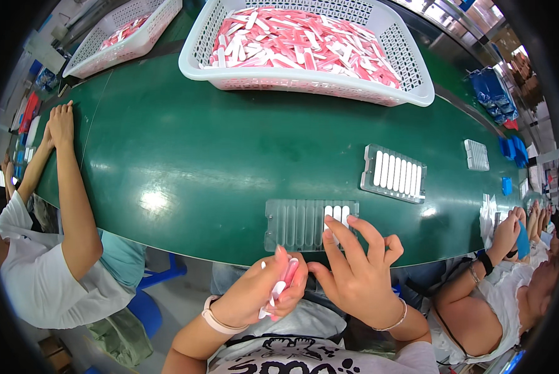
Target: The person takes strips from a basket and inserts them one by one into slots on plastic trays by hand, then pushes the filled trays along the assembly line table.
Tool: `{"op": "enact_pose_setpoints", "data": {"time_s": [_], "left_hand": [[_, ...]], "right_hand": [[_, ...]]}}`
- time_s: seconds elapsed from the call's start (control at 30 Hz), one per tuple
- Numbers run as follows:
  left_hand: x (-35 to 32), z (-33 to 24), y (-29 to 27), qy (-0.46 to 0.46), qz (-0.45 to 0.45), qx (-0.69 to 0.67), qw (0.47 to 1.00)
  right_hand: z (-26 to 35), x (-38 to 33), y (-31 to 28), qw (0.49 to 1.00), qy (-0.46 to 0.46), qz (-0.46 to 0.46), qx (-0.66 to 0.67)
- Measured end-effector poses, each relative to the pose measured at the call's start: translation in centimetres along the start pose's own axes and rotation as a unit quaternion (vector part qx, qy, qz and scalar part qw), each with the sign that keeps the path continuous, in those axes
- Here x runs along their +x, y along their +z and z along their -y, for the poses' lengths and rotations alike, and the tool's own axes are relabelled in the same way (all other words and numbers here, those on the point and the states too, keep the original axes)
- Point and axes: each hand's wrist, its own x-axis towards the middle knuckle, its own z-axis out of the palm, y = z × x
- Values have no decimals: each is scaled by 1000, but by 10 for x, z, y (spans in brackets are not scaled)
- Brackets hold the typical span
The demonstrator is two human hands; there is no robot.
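My left hand (264,285) is closed round a small bunch of pink and white plastic sticks (284,280), just off the table's near edge. Fingers apart, my right hand (359,268) reaches over the right end of a clear slotted tray (288,225). Its fingertips touch or nearly touch the white sticks (337,213) lying side by side in the tray's right-hand slots. The slots further left hold no sticks. Beyond it to the right lies a second clear tray (365,181), with a row of several white sticks in it.
A large white perforated basket (304,81) heaped with pink and white sticks (304,40) stands at the far side. A similar basket (114,53) is at far left. Another filled tray (477,154) lies at right. People sit on both sides along the green table (186,143).
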Motion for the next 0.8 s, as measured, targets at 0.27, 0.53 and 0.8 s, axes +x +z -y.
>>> {"op": "enact_pose_setpoints", "data": {"time_s": [0.27,0.53,0.8], "left_hand": [[1,1,-4,-22,61,-130,989],[-3,4,1,-5,48,-25,999],[-9,3,13,61,-115,136,982]], "right_hand": [[-9,7,-10,959,87,-5,271],[-8,20,-6,833,136,85,529],[-10,13,-14,799,224,63,554]]}}
